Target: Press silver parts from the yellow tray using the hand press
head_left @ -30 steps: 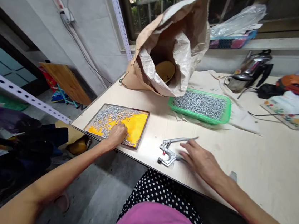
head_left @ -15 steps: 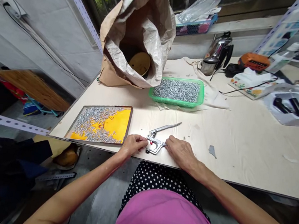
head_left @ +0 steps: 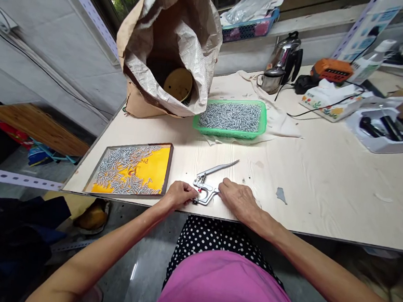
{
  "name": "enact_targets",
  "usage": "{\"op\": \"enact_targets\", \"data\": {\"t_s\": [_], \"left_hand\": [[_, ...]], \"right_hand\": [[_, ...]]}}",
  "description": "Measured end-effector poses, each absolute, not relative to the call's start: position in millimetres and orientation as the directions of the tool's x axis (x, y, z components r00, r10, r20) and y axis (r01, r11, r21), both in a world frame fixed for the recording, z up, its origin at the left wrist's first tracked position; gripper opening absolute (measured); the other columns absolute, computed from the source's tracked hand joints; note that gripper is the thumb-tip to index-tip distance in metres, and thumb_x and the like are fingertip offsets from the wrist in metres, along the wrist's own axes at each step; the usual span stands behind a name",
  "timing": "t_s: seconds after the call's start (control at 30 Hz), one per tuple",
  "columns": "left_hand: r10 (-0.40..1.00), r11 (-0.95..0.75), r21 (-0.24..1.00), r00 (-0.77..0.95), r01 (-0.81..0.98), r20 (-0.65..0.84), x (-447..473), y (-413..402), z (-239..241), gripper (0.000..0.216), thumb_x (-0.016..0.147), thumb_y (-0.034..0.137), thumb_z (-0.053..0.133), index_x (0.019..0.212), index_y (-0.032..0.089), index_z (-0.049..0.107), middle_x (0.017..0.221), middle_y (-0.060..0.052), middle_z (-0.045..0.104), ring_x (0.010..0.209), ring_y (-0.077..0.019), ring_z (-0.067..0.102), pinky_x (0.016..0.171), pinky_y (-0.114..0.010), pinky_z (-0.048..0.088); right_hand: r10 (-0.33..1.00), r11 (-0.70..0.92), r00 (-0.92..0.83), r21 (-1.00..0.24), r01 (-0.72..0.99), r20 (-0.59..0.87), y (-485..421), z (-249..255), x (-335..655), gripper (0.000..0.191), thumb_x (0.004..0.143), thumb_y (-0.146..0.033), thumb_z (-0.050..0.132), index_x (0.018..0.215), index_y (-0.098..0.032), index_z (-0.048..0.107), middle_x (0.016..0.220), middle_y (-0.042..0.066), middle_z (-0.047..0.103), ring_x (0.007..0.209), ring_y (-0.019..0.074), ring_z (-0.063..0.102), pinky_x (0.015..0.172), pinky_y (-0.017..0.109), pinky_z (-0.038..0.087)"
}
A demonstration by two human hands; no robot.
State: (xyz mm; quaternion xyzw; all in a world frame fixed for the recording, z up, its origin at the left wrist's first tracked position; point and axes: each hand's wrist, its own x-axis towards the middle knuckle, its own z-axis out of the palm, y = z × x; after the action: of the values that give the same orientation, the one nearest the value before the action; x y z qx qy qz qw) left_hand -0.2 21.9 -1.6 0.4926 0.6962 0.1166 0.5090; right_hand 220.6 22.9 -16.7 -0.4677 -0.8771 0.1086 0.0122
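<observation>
On the table near its front edge lies a pair of silver snap-fastener pliers [head_left: 210, 189], its upper handle raised and a spring showing between the handles. My right hand [head_left: 237, 197] is closed round the end of its lower handle. Thumb and fingers of my left hand [head_left: 179, 194] are pinched together at the jaw, by a small red part; what they hold is too small to make out. To the left, a shallow tray [head_left: 168, 169] with a yellow bottom carries many small silver metal pieces [head_left: 122, 161]. More such pieces fill a green plastic basket [head_left: 230, 133] behind the pliers.
A large open paper sack [head_left: 131, 97] with a round tin [head_left: 178, 84] inside stands at the back left. At the back right are a metal kettle [head_left: 287, 51], a metal cup [head_left: 270, 80], an orange battery pack [head_left: 331, 70], a tissue pack [head_left: 332, 107] and a white tray [head_left: 380, 142].
The camera view has shifted slightly, moving the scene a little to the left. Both hands keep the same hold at the pliers, whose upper handle stays raised.
</observation>
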Motion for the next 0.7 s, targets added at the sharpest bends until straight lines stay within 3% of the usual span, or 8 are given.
{"op": "enact_targets", "data": {"t_s": [0.13,0.37,0.5,0.63,0.7], "left_hand": [[0.751,0.505,0.629,0.057,0.590,-0.657,-0.5,30.3,0.6,0.026,0.073,0.029,0.067,0.054,0.015,0.056,0.042,0.005,0.048,0.038,-0.0070,0.040,0.041,-0.021,0.029],[0.707,0.508,0.569,0.064,0.647,-0.704,3.8,35.7,7.2,0.021,0.073,0.026,0.067,0.058,0.015,0.059,0.041,0.006,0.048,0.038,-0.0074,0.040,0.042,-0.021,0.029],[0.725,0.512,0.590,0.055,0.625,-0.687,5.4,33.5,8.3,0.027,0.072,0.028,0.070,0.053,0.015,0.054,0.041,0.006,0.047,0.039,-0.0066,0.038,0.043,-0.021,0.029],[0.727,0.527,0.595,0.040,0.607,-0.685,6.2,31.2,9.2,0.029,0.071,0.029,0.072,0.054,0.015,0.055,0.041,0.006,0.047,0.039,-0.0064,0.039,0.043,-0.020,0.029],[0.727,0.526,0.595,0.040,0.608,-0.685,6.1,30.8,9.0,0.030,0.071,0.032,0.073,0.054,0.015,0.055,0.041,0.006,0.047,0.039,-0.0064,0.038,0.043,-0.020,0.029]], "right_hand": [[0.827,0.522,-0.548,-0.192,0.831,-0.123,23.3,-10.3,219.6,0.022,0.098,-0.018,0.038,0.100,-0.018,0.060,0.102,0.007,0.062,0.085,0.0187,0.061,0.059,0.030,0.034],[0.813,0.532,-0.565,-0.216,0.819,-0.139,23.8,-5.0,219.1,0.024,0.098,-0.016,0.037,0.103,-0.018,0.061,0.104,0.008,0.062,0.085,0.0188,0.061,0.061,0.030,0.038],[0.800,0.547,-0.592,-0.285,0.787,-0.099,29.9,1.9,228.4,0.021,0.094,-0.029,0.051,0.110,-0.018,0.061,0.118,0.011,0.059,0.099,0.0227,0.059,0.077,0.034,0.045],[0.828,0.522,-0.557,-0.277,0.807,-0.060,49.4,4.6,244.3,0.086,0.072,-0.052,0.075,0.142,-0.015,0.041,0.153,0.022,0.031,0.134,0.0401,0.035,0.102,0.053,0.036],[0.819,0.521,-0.563,-0.263,0.812,-0.115,60.0,1.7,250.0,0.103,0.065,-0.058,0.078,0.147,-0.014,0.035,0.155,0.023,0.027,0.140,0.0434,0.025,0.105,0.059,0.030]]}}
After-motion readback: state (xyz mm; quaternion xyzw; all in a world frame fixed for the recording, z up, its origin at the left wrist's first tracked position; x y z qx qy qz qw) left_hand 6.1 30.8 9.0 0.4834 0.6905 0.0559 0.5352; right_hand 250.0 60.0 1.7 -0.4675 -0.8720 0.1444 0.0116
